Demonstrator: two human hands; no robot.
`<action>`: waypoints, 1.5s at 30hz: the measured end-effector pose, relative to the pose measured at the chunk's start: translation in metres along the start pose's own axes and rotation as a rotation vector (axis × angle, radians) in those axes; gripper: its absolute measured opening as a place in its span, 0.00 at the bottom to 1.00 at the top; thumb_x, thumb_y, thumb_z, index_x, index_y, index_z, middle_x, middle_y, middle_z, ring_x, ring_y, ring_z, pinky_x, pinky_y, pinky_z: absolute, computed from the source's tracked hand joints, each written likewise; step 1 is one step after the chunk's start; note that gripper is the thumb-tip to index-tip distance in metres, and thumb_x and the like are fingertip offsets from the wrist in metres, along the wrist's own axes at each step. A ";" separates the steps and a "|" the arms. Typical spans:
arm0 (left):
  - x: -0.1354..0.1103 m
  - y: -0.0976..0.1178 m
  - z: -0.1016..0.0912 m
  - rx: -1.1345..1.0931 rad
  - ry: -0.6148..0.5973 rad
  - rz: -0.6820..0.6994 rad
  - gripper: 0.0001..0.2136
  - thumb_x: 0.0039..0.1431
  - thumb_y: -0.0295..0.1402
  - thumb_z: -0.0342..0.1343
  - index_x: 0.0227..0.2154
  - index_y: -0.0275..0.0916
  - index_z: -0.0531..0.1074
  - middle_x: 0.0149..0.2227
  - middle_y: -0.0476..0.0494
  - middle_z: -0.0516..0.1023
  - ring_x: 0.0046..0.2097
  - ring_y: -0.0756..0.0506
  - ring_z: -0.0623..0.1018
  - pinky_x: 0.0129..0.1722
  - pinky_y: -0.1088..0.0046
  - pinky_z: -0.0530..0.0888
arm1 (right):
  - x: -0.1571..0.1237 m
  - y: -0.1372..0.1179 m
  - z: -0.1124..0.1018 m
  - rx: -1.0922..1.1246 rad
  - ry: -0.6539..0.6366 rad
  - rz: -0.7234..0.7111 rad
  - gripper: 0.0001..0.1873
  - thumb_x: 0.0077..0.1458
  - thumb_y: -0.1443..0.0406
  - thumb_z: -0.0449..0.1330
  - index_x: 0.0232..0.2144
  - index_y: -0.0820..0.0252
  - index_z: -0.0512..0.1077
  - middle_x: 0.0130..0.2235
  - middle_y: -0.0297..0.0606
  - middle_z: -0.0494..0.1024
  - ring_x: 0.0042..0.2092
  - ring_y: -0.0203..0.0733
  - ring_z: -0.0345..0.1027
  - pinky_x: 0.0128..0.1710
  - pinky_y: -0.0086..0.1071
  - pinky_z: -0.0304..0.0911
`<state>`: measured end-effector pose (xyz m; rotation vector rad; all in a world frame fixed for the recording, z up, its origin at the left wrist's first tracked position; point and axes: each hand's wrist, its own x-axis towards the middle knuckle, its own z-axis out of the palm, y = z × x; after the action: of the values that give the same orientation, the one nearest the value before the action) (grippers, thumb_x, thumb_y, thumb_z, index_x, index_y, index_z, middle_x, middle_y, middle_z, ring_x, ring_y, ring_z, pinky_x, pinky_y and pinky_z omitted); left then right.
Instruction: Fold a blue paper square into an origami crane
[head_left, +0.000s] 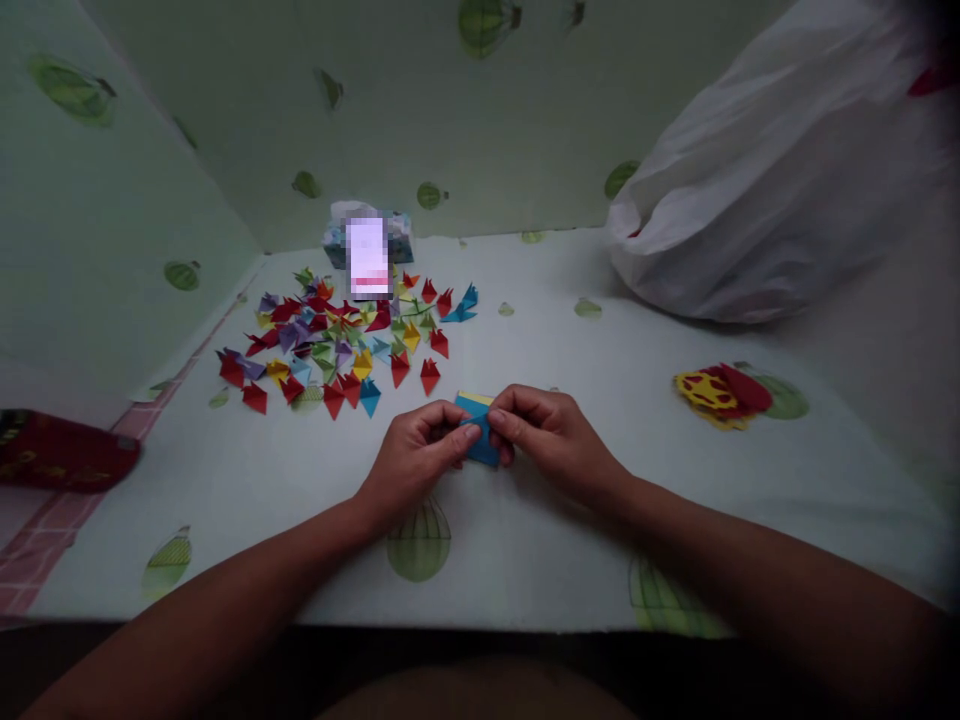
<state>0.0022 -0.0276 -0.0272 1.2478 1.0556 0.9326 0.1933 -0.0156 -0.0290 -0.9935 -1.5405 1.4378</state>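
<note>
Between my two hands is a small piece of blue folded paper (478,448), with a pale yellow strip showing along its upper edge. My left hand (427,440) pinches its left side, thumb on top. The right side is gripped by my right hand (551,435), thumb and fingers closed on it. Both hands are just above the table, and my fingers hide parts of the paper. Beyond my left hand lies a spread of folded paper birds (349,390) in red, blue, yellow, green and purple.
Behind the paper birds, a phone with a blurred bright screen (367,255) leans on a tissue box (403,240). A large white plastic bag (720,220) fills the back right. Red and yellow cut-out pieces (720,395) lie at right; a red packet (64,450) lies far left.
</note>
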 end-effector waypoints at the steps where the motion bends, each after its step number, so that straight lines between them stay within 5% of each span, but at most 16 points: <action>1: 0.000 0.000 -0.001 0.005 -0.005 0.007 0.10 0.56 0.39 0.66 0.31 0.36 0.77 0.28 0.48 0.78 0.27 0.52 0.71 0.29 0.76 0.69 | 0.000 -0.001 0.000 0.002 -0.003 -0.001 0.19 0.63 0.54 0.61 0.27 0.62 0.70 0.25 0.33 0.73 0.25 0.31 0.66 0.29 0.29 0.63; 4: 0.002 0.000 -0.002 -0.016 0.027 0.020 0.09 0.59 0.38 0.65 0.30 0.36 0.76 0.25 0.50 0.76 0.26 0.53 0.72 0.28 0.78 0.69 | 0.001 0.000 0.000 0.067 -0.022 0.021 0.21 0.64 0.51 0.58 0.28 0.62 0.69 0.27 0.34 0.74 0.25 0.32 0.68 0.28 0.29 0.64; 10: 0.002 0.001 0.003 -0.128 0.087 0.009 0.08 0.54 0.32 0.68 0.34 0.37 0.77 0.27 0.52 0.78 0.27 0.54 0.74 0.29 0.80 0.72 | 0.003 0.005 0.004 0.191 -0.072 0.078 0.16 0.55 0.56 0.68 0.29 0.62 0.70 0.28 0.32 0.72 0.27 0.30 0.65 0.26 0.26 0.63; 23: 0.002 0.000 0.005 -0.170 0.090 0.113 0.08 0.54 0.28 0.67 0.34 0.38 0.73 0.29 0.53 0.79 0.29 0.54 0.79 0.31 0.81 0.78 | 0.001 0.004 0.005 0.206 -0.064 0.077 0.10 0.56 0.64 0.65 0.28 0.62 0.69 0.28 0.32 0.75 0.26 0.29 0.67 0.26 0.25 0.65; 45: 0.002 0.000 0.002 -0.150 0.067 0.038 0.08 0.55 0.34 0.69 0.32 0.36 0.76 0.29 0.49 0.81 0.31 0.52 0.79 0.34 0.78 0.77 | 0.001 0.007 0.004 0.137 -0.078 0.027 0.08 0.59 0.61 0.61 0.34 0.62 0.70 0.29 0.32 0.74 0.26 0.31 0.67 0.27 0.27 0.65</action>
<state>0.0049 -0.0267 -0.0277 1.1228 0.9978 1.0691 0.1899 -0.0159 -0.0357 -0.8888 -1.4669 1.5949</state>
